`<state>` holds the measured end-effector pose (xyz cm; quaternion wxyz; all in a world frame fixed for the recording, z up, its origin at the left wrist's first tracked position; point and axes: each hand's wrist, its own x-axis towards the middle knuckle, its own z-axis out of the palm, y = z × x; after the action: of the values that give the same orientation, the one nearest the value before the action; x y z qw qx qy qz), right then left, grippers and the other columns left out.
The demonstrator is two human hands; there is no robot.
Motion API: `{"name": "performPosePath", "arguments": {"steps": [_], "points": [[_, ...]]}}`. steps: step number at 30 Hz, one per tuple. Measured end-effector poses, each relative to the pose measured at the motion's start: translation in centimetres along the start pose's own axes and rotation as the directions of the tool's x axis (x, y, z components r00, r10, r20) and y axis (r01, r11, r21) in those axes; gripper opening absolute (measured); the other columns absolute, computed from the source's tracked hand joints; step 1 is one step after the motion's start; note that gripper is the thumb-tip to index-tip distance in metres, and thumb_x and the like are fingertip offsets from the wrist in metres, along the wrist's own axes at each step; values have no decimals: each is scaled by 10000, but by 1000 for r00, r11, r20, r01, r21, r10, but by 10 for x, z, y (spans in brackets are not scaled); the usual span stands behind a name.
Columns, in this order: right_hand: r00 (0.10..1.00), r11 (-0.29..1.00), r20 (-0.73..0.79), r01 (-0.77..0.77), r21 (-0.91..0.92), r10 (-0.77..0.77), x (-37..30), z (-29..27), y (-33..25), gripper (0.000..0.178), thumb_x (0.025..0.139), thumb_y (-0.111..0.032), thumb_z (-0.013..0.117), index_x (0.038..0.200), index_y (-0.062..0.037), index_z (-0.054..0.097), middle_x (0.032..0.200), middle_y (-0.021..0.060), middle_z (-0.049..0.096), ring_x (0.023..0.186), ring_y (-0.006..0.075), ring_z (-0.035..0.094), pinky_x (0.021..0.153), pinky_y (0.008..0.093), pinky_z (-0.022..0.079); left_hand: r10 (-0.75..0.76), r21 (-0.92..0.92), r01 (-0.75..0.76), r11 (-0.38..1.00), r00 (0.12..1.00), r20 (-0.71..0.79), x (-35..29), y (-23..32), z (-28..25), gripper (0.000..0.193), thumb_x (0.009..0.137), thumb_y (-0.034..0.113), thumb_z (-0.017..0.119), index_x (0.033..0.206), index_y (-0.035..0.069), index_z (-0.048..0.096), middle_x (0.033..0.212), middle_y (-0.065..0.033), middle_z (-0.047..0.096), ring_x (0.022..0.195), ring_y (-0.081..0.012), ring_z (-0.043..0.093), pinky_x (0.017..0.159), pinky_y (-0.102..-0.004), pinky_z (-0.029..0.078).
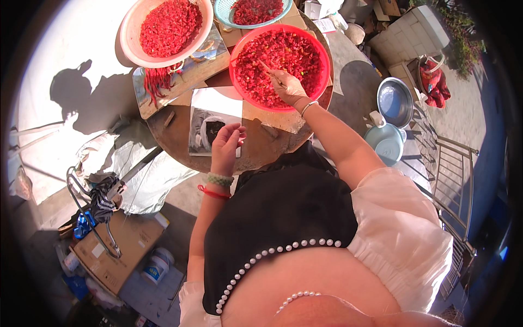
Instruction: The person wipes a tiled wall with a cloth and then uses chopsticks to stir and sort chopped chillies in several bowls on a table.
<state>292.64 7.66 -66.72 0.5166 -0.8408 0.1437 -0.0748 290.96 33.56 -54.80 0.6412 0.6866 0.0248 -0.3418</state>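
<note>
One red basin (326,71) of chopped red peppers (291,52) sits on the round wooden table (174,136), partly sunlit. Inside the basin's rim, the right hand (287,88) is clamped on a thin stick (266,66); below and left of the basin, the left hand (229,143) hangs loosely curled, and I cannot tell whether it grips anything. Left of the basin are whole red peppers (155,84) and a pink tub (129,31); above it, a blue basket (222,12). Right of it stands a metal basin (409,109); far below left, a cardboard box (117,250).

Harsh sunlight glares left — shadows (71,91) fall sharp.
</note>
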Motion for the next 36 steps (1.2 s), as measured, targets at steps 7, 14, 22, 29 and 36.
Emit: {"name": "performPosePath", "arguments": {"steps": [7,14,22,29,36], "points": [[962,997,-272,11,-74,-31,13,-78,29,286,887,-194,559,1126,-42,602,1036,196,634,974,349,611,849,375,487,-32,-24,32,999,999,-23,2,-4,-3,243,962,157,503,1170,42,554,1084,-62,626,947,-105,585,783,-234,482],[976,947,-203,14,-321,-83,55,-64,50,304,890,-246,532,1104,-40,597,1053,190,628,979,358,598,841,426,489,-29,-33,29,999,999,-16,5,-3,1,236,960,156,509,1162,47,561,1039,-27,633,887,-86,589,772,-225,480],[978,952,87,206,-228,-191,11,-5,-41,300,899,-215,492,1100,-8,571,1002,202,623,947,359,593,847,433,479,-27,3,27,1000,998,-54,8,-9,-10,228,967,155,495,1161,56,562,1047,-32,634,904,-84,579,780,-231,478],[996,992,35,90,-86,-88,28,13,-18,294,887,-209,513,1103,-27,595,1032,198,625,954,357,595,827,427,485,-27,17,27,999,999,-19,9,0,-4,232,968,160,496,1162,52,561,1060,-38,629,898,-76,571,783,-230,477],[967,997,-247,-71,-4,68,43,-62,29,251,872,-186,580,1085,-65,639,968,207,651,900,360,631,794,394,503,-38,3,38,999,999,-22,11,-8,-11,230,962,154,499,1158,50,563,1022,-21,639,883,-80,584,783,-232,473]]}}
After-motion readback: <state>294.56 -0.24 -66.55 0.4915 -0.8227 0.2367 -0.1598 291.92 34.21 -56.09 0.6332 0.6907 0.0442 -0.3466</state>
